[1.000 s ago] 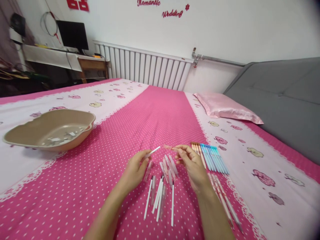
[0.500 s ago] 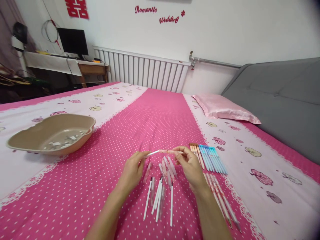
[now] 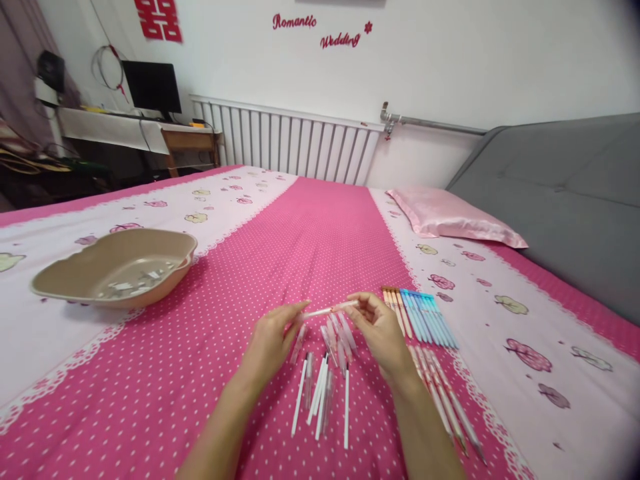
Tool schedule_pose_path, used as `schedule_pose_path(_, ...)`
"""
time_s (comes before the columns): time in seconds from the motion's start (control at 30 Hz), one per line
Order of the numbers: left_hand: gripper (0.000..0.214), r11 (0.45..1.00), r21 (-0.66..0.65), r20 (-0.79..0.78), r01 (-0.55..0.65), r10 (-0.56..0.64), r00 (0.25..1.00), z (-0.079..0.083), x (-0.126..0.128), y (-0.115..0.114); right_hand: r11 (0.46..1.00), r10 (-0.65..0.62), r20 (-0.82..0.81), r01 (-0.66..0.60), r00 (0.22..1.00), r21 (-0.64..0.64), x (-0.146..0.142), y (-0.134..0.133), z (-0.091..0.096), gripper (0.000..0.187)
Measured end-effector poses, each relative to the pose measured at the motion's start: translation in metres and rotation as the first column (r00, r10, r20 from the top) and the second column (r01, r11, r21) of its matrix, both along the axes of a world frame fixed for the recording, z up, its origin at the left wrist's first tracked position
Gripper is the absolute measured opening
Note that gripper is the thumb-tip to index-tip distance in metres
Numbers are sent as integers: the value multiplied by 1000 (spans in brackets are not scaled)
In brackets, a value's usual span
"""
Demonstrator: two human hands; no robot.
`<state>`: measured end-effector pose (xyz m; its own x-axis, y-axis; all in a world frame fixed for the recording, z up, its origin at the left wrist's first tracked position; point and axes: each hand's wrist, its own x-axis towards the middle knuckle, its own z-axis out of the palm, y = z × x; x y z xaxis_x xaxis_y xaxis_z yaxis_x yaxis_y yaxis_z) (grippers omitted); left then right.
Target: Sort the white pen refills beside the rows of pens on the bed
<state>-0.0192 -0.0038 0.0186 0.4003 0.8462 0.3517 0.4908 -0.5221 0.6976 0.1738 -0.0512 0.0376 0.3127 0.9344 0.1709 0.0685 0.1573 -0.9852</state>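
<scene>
My left hand (image 3: pixel 267 347) pinches the end of a thin white pen refill (image 3: pixel 317 313). Between the fingers of my right hand (image 3: pixel 376 331) is a pink patterned pen barrel (image 3: pixel 345 306), in line with the refill, whose far end appears to be inside it. Below them on the bedspread lie several pink pen parts (image 3: pixel 340 340), with one more pink piece (image 3: pixel 299 343) near my left fingers. Closer to me rest several loose white refills (image 3: pixel 347 410) with dark tips and some clear caps (image 3: pixel 327 400). Several pink pens (image 3: pixel 440 393) lie beside my right forearm.
Right of my right hand, orange pens (image 3: pixel 399 312) and blue pens (image 3: pixel 425 319) form a row. A beige basin (image 3: pixel 115 250) holding small pale scraps stands on the left of the bed. A pink pillow (image 3: pixel 450 213) lies by the grey headboard (image 3: pixel 560 180).
My hands have come slightly closer together, and less of the white refill shows between my left fingers and the barrel. The whole view has shifted a little.
</scene>
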Motion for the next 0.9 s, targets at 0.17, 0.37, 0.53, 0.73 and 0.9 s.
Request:
schedule_pose_path(0.17,28,996,-85,47,23,-19,999,5,4,-5,1000,-23,-109,21,994,-23,-2,-2,3,35)
schedule_pose_path(0.37,27,980,-134,129,145,-128,983,16,16,-16,999,6,-177,-11,984,-31,-9,-3,5,34)
schedule_pose_path(0.53,29,951,-222,184,215,-175,967,17,21,-21,999,9,-195,-16,981,-31,-12,-1,4,36)
schedule_pose_path(0.73,29,893,-333,256,302,-223,941,19,25,-24,999,34,-244,-42,969,-27,-13,0,6,37)
schedule_pose_path(0.9,27,734,-472,492,488,-240,837,18,26,-25,996,86,-276,-89,957,3,-13,-1,8,42)
